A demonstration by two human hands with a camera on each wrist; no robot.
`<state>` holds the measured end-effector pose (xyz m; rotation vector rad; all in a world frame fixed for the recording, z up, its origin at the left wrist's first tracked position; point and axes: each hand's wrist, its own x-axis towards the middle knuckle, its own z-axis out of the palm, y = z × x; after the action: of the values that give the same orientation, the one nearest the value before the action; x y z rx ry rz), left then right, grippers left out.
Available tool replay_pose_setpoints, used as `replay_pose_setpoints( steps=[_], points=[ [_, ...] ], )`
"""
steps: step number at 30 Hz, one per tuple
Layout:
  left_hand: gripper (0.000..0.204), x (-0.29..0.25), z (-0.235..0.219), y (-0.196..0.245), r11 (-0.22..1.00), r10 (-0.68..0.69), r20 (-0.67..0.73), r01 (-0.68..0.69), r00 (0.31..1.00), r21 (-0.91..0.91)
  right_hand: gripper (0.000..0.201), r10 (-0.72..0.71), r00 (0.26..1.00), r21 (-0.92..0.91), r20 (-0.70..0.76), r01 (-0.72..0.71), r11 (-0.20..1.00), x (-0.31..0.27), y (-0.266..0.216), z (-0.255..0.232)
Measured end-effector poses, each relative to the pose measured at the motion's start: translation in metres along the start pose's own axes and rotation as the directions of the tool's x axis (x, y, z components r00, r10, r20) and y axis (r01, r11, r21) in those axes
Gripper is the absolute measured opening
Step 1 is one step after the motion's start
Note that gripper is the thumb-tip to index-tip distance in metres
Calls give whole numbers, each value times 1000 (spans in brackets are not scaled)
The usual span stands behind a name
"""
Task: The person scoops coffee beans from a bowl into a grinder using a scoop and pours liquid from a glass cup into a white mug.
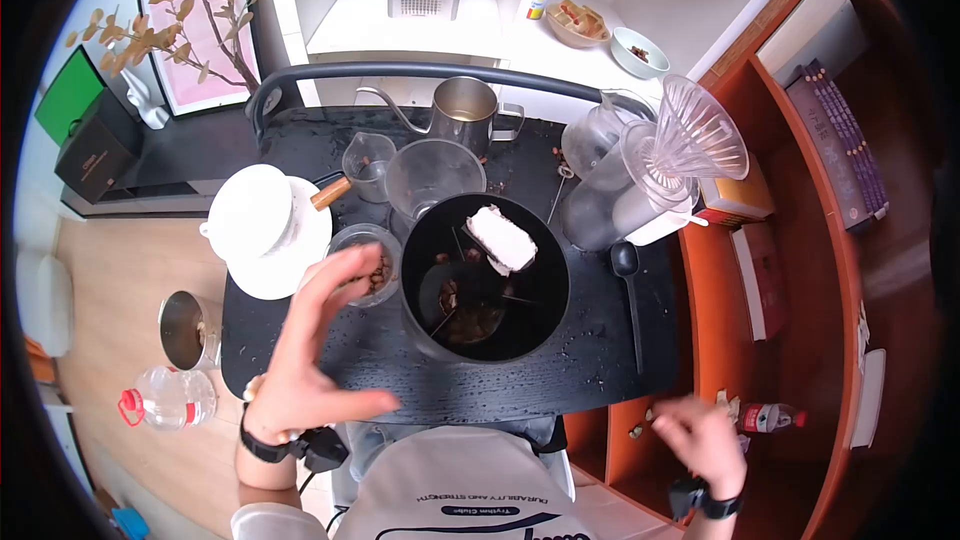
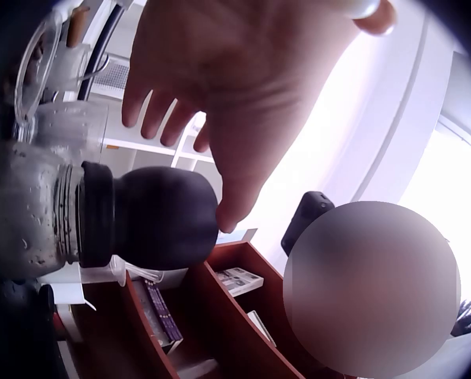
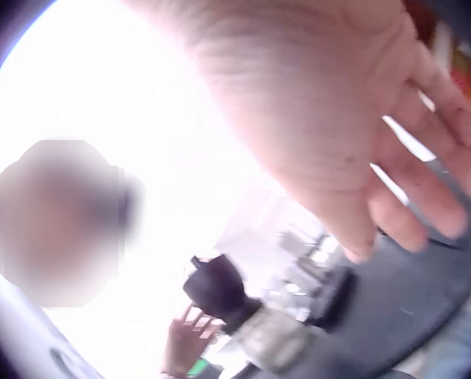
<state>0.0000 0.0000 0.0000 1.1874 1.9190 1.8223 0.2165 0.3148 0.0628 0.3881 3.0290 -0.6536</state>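
Head view: we see the black container point(image 1: 545, 312) in the middle of the table point(image 1: 540, 390), a strip of droplet-specked surface between it and the front edge. To its right, more tabletop reaches to the black spoon point(image 1: 624, 262), which lies near the right edge. Left is tighter: the bean dish point(image 1: 394, 280) sits just beside the container, with the white saucer point(image 1: 262, 278) near the left edge. Our left hand point(image 1: 308, 365) is spread wide, thumb well away from fingers, holding nothing and partly covering the dish. Our right hand point(image 1: 705, 448) is loose and holds nothing, out past the table's right edge. Inside the container's shadow we cannot make out the white patch point(image 1: 502, 238) for certain.

Left wrist view: the container tops a transparent jar point(image 2: 26, 213), cut off at the frame's left. Our thumb tip is close to it; we cannot tell whether they touch.

Right wrist view: our parted fingers are blurred, the container small beyond them, and glare washes out much of the background.
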Motion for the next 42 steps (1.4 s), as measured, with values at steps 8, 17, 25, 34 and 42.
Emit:
replay_pose_setpoints(
  steps=[8, 17, 25, 34, 42],
  points=[
    [106, 36, 48, -9, 976, -186, -45, 179, 982, -121, 35, -967, 206, -587, -149, 769, 254, 138, -121, -34],
    [96, 42, 50, -13, 951, -302, -17, 302, 953, 62, 29, -983, -163, -400, 87, 898, -184, 208, -150, -5],
    [97, 35, 58, -32, 960, -194, -111, 212, 975, 181, 29, -869, 494, -445, 20, 783, 435, 182, -160, 5],
    [93, 37, 55, -26, 944, -117, -54, 128, 992, 304, 32, -993, 46, -452, 107, 892, -8, 191, -147, -7],
    [89, 36, 63, -23, 935, -151, -170, 196, 974, 294, 33, -821, 564, -577, -94, 641, 506, 170, -156, 19]
  ],
)
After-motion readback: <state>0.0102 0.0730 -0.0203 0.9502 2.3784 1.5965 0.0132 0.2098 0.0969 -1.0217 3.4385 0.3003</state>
